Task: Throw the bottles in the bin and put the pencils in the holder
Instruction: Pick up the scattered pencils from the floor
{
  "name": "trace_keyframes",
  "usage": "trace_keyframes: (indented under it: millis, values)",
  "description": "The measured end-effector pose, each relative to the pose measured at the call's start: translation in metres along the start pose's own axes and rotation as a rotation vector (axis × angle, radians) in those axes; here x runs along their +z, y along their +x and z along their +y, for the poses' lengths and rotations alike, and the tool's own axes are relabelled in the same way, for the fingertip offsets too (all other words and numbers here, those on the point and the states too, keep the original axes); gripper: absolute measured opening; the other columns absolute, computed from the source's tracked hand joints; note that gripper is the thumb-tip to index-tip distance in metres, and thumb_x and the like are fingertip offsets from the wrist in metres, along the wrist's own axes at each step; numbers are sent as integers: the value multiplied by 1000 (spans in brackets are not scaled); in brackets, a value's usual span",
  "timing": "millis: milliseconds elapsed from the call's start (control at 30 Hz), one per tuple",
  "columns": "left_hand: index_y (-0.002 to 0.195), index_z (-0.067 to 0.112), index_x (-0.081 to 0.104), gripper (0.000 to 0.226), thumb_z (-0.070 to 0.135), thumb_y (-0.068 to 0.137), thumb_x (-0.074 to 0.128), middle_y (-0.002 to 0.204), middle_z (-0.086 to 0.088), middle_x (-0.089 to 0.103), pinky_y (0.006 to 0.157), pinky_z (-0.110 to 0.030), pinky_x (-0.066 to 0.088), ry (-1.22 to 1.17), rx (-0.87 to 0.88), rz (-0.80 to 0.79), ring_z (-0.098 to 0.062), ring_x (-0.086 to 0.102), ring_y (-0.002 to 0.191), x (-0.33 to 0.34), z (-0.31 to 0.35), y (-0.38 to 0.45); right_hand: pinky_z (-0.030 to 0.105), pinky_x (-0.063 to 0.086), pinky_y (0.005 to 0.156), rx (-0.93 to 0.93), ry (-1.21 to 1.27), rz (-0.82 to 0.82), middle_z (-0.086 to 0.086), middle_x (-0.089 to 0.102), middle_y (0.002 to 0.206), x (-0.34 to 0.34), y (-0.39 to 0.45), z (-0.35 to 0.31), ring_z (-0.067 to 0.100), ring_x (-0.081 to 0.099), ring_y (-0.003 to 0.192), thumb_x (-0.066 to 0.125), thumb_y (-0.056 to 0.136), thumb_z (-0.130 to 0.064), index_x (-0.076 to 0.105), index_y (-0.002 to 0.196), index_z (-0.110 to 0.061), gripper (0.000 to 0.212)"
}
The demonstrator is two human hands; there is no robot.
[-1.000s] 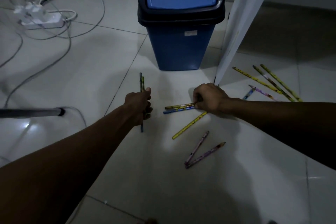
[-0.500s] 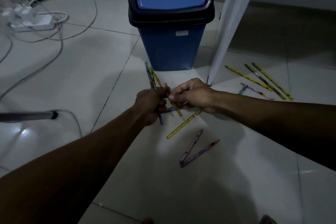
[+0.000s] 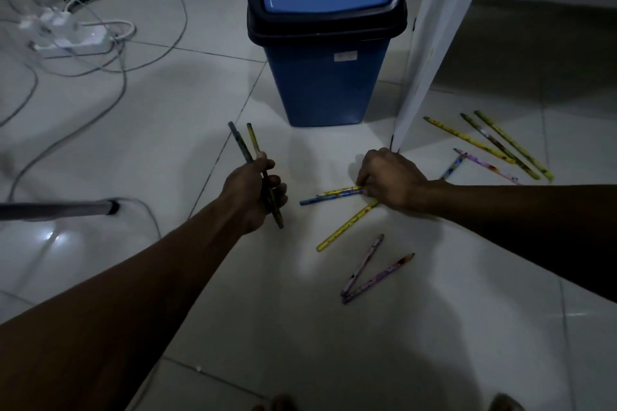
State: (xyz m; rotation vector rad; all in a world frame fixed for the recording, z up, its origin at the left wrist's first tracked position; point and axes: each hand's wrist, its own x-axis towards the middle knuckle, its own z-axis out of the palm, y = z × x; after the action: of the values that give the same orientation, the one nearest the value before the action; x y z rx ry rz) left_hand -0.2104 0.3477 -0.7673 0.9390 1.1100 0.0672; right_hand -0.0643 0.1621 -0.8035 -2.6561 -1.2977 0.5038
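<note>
- Two or three pencils are clenched in the left hand, held above the floor in a loose fan, long axes running from near-right to far-left, upper ends aimed toward the bin.
- The right hand is pressed down on the floor, fingers pinched at the ends of a yellow pencil and a blue pencil; a finished grasp cannot be told.
- These two lie side by side, long axes nearly left-right, free ends pointing left.
- A longer yellow one runs diagonally, its far end hidden under the hand.
- Two purple pencils form a V nearer the person; five more lie beyond the white panel.
- Risks, as judged: a thin pencil may roll off the smooth tile under the pinch, and the fanned bundle may slip when more are added.
- No holder or bottles are seen.
</note>
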Motion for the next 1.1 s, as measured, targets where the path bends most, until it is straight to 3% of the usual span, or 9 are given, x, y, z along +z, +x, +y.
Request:
trace_keyframes:
  millis: [267,367,433,567,733,767,833,933,1100]
  values:
    - [79,16,44,32,41,91,62,60,0,38,46,-27,38,34,-24,-7,-14,38,48,4,-5,-2,33,56,75,135,234,-9,0,70,82,-8,2,1,19,66,85,81,73,-16,75,78,-19,8]
    - [80,17,45,33,39,86,69,56,3,32,41,-22,34,63,-27,-95,-11,31,44,13,-9,-4,21,53,64,164,546,72,-3,68,74,-22,5,-12,0,64,65,83,74,-13,74,76,-15,10]
    - [87,16,49,27,35,87,68,60,2,30,40,-21,32,73,-29,-173,-11,29,44,22,-12,-6,12,49,54,207,851,35,-2,67,74,-33,4,-28,-4,60,55,83,76,-12,71,75,-14,12]
    - [86,14,57,16,26,96,57,66,-1,40,38,-20,29,82,17,-260,-9,29,42,40,-11,-10,18,51,49,314,1123,-162,3,68,77,-41,2,-52,10,62,64,80,79,-15,73,82,-12,8]
    - [87,12,58,20,24,99,49,75,-4,58,40,-21,32,133,39,-149,-13,35,50,44,-4,-9,23,53,55,389,1226,-188,4,75,78,-41,4,-45,10,69,65,81,79,-23,76,94,-7,23]
    - [88,12,56,20,24,100,47,77,-6,62,40,-21,33,126,34,-121,-13,37,52,42,-2,-9,24,54,59,379,1186,-156,3,75,75,-38,4,-39,9,68,64,81,79,-23,76,93,-6,22]
    - [92,11,54,17,23,101,45,80,-9,66,44,-25,38,118,34,-82,-16,44,58,37,0,-8,28,56,67,284,832,-37,-5,71,70,-27,6,-23,5,65,65,82,77,-19,76,83,-10,12]
    - [98,10,57,16,22,100,47,75,-7,60,57,-29,43,123,49,-42,-18,53,66,29,0,-7,28,52,75,205,321,9,-6,66,88,-10,1,-10,13,63,84,80,76,-25,76,92,-20,18]
    - [106,12,55,17,24,101,43,72,-6,50,60,-34,51,84,-42,-63,-22,57,67,21,-3,-4,34,56,75,75,165,-1,1,74,93,5,-2,-7,23,67,88,76,75,-22,81,89,-20,15]
